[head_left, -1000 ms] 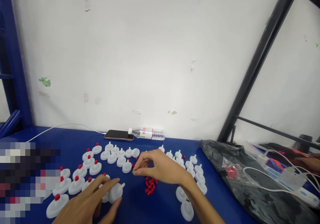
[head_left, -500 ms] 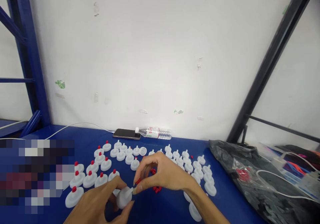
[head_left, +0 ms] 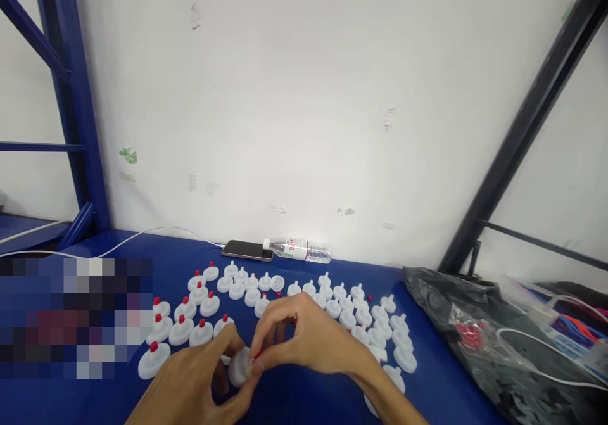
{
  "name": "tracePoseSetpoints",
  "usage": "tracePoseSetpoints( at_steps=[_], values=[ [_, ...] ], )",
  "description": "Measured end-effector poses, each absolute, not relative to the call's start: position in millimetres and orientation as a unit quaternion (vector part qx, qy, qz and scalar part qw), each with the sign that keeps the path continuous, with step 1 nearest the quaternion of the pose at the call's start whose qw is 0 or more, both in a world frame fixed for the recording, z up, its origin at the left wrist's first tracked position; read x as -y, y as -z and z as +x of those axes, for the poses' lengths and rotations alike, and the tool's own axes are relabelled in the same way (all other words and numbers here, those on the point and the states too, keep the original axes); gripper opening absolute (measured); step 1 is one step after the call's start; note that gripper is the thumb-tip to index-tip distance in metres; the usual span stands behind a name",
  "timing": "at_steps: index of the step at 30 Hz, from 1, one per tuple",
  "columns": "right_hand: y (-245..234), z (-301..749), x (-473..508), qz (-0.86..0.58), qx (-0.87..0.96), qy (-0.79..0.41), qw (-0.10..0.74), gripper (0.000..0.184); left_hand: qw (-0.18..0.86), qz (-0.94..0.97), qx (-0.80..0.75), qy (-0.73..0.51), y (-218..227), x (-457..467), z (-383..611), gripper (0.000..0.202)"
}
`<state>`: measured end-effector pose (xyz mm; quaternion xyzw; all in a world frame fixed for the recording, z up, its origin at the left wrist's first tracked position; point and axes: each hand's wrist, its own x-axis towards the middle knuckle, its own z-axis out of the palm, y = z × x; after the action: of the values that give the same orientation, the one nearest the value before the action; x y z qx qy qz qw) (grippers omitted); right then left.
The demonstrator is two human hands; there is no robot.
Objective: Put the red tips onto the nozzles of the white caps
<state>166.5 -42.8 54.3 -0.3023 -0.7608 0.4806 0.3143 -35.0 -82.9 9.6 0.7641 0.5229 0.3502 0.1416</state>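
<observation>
Between the thumb and fingers of my left hand is a white plastic nozzle cap, a round disc with a thin spout, tilted to the right. My right hand pinches a small red cap at the tip of that spout; the fingertips partly hide both. To the left stand several white nozzle caps with red tips. Behind and to the right are several more white nozzle caps with bare spouts. My right hand and forearm cover some of these.
A phone on a white cable and a clear water bottle lie by the wall. At right, a black plastic bag holds a clear packet of red pieces. A blurred patch covers the left side of the blue table.
My right hand has brought the red cap onto the spout of the held nozzle cap. The whole view has shifted slightly, so the things appear further right.
</observation>
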Motion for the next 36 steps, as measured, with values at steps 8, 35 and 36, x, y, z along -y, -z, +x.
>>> tracePoseSetpoints(
  at_steps=[8, 35, 36],
  values=[
    [-44.3, 150.2, 45.1, -0.306, 0.751, -0.446, 0.378, 0.026, 0.365, 0.689, -0.434, -0.451, -3.3, 77.1, -52.9, 0.048],
    [-31.1, 139.3, 53.0, -0.285, 0.757, -0.446, 0.382, 0.022, 0.174, 0.709, -0.51, -0.456, -11.9, 80.4, -40.7, 0.021],
    [-31.0, 139.2, 53.1, -0.285, 0.76, -0.443, 0.381, 0.021, 0.171, 0.707, -0.513, -0.457, -9.7, 79.8, -40.6, 0.021]
  ],
)
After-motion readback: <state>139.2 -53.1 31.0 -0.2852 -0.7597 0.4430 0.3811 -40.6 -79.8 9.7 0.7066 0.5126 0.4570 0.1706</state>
